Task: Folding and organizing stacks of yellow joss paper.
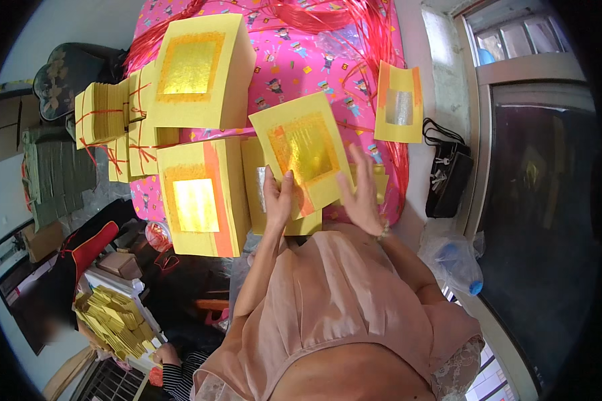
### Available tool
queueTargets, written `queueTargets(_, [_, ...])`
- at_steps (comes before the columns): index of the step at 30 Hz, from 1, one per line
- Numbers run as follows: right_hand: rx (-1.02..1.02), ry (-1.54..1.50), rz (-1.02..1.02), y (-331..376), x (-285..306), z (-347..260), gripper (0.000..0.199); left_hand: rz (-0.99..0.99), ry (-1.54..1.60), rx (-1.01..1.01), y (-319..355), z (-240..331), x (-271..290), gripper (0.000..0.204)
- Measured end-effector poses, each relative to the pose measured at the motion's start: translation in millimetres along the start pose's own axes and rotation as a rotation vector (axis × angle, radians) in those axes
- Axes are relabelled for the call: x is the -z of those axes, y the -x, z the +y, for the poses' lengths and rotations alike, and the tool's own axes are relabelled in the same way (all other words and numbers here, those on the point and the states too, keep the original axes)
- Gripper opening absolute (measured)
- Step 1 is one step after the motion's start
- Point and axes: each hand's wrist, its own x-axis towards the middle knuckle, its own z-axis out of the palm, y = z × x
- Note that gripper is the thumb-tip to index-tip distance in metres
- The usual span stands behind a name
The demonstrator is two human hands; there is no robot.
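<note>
Head view: your left hand pinches the lower edge of a yellow paper sheet with a gold foil square, held above the pink patterned tablecloth. Your right hand hovers open at its four o'clock. Step, as judged: lifting one sheet off. Next calls for steadying its right edge, clear of the thick yellow paper stack at nine o'clock.

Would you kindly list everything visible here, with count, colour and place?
Loose sheet: one, yellow with gold foil square, held at centre.
Tall paper stacks: two, yellow with gold squares, left of centre.
Tied bundles: several, yellow, red string, far left.
Single sheet: one, yellow with silver foil, right.
Table cover: one, pink patterned.
Red strings: many, top.
Black bag: one, right.
Left hand: grip on sheet's lower edge.
Right hand: open, blurred, beside sheet.
</note>
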Motion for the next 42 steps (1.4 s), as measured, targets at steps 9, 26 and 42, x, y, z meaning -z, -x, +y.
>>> queueTargets(9, [-0.223,-0.767,-0.049,-34,11,0,0.034,-0.088,-0.142,-0.273,9,27,-7,0.035])
queueTargets(26, [0.114,-0.349,0.181,-44,-1,-7,0.025,0.059,-0.216,-0.337,-1,40,-3,0.034])
queueTargets(42, [-0.33,0.222,0.102,-149,-33,168,0.028,0.041,-0.315,-0.204,9,-5,-2,0.028])
